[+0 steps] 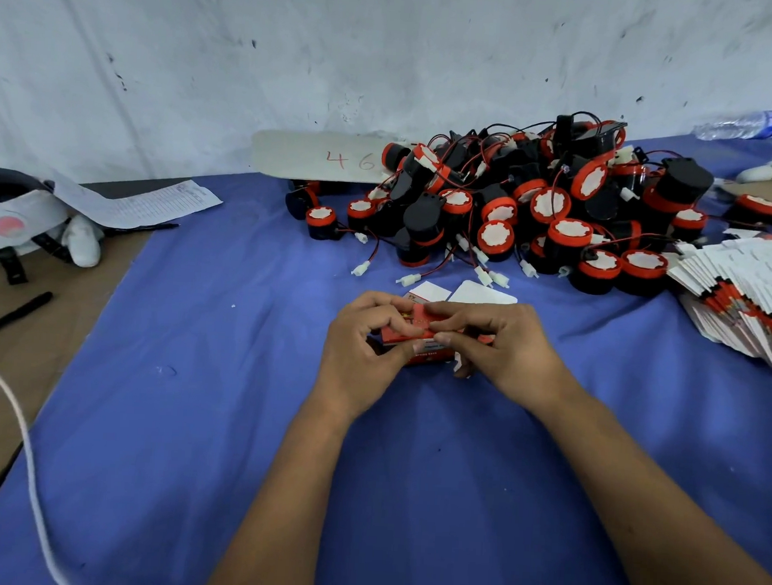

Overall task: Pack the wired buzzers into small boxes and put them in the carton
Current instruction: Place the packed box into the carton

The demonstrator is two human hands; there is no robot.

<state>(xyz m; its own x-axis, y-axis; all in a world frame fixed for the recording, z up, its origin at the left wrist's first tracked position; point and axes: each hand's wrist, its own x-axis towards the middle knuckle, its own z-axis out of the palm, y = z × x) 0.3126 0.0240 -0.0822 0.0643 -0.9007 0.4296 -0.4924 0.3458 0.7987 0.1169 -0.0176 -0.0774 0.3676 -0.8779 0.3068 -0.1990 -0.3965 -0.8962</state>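
Small red cardboard box (422, 339), just in front of the buzzer heap (514, 205), is largely hidden; left hand (363, 349) and right hand (497, 347) pinch it, contents unseen.

You see a blue cloth (218, 395), black buzzers (505, 209) with red-rimmed white faces at one o'clock, and a red-and-white small box (420, 339).

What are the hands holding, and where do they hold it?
Both hold one small red box: the left hand grips its left end, the right hand pinches its top and right end.
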